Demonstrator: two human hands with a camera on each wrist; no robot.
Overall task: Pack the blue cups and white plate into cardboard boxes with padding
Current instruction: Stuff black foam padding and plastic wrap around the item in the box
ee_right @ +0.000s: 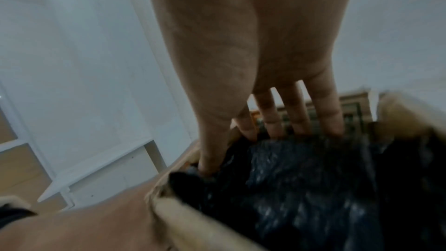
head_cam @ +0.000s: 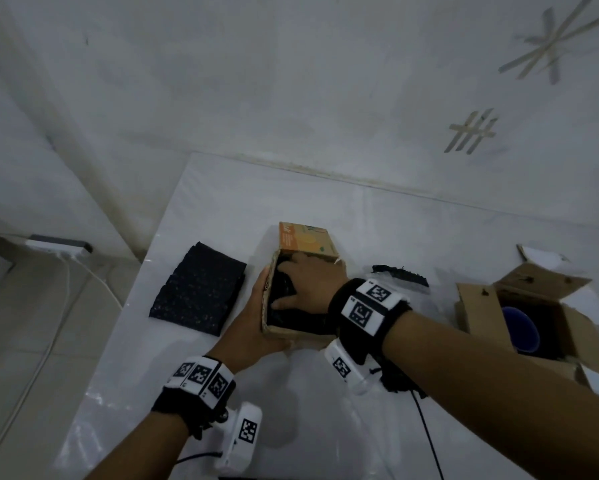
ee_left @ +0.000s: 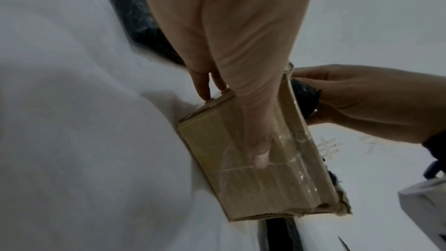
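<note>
A small cardboard box (head_cam: pixel 284 331) with an orange printed flap (head_cam: pixel 306 240) stands mid-table. My left hand (head_cam: pixel 256 317) grips its left side; in the left wrist view the thumb (ee_left: pixel 258 148) lies along the box wall (ee_left: pixel 253 188). My right hand (head_cam: pixel 305 282) reaches into the box with spread, straight fingers (ee_right: pixel 270 117) pressing on black bubble padding (ee_right: pixel 301 188). A blue cup (head_cam: pixel 521 327) sits inside a second open cardboard box (head_cam: pixel 478 306) at the right. No white plate shows.
A folded sheet of black padding (head_cam: pixel 197 292) lies left of the small box. Another dark scrap of padding (head_cam: pixel 400 273) lies behind my right wrist. The white table (head_cam: pixel 326 202) ends at a wall behind and drops to the floor at the left.
</note>
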